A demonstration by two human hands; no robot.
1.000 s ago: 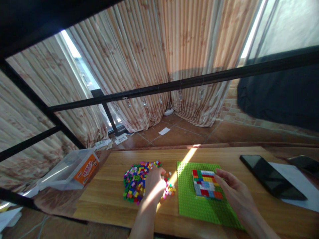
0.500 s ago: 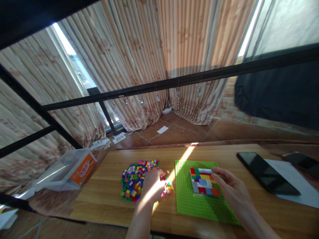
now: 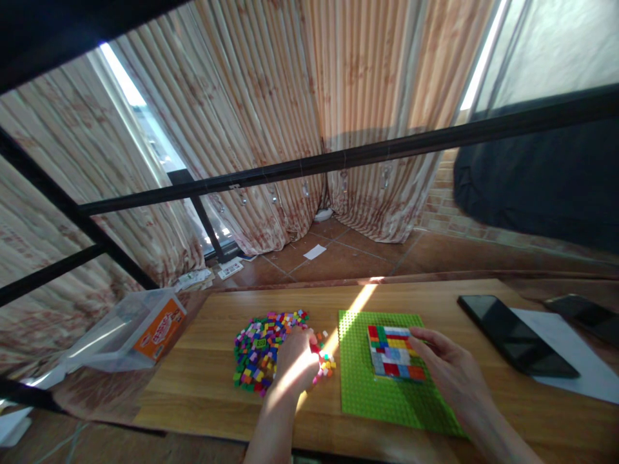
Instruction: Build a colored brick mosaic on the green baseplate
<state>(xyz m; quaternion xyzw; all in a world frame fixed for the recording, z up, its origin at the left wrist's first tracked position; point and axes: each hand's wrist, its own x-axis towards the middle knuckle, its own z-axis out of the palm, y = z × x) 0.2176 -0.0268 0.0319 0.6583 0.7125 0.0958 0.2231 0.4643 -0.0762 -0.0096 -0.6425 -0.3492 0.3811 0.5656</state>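
Note:
A bright green studded baseplate lies on the table, carrying a low rectangular build of toy bricks in red, white, yellow, blue, grey and orange. My right hand has its fingers closed at the build's right edge, covering that side. To the left of the plate spreads a pile of small loose bricks in many colours. Over the pile's right part is my left hand, its fingertips pinched together. Red shows at those fingertips, but whether it is held cannot be made out.
A clear plastic box with an orange label stands left of the wooden table. On the table's right side a black tablet partly covers a white sheet, with another dark device behind. A black metal rail crosses beyond.
The view has shifted slightly, moving everything a little left and up. Both hands stay in nearly the same places, the left at the pile and the right at the build.

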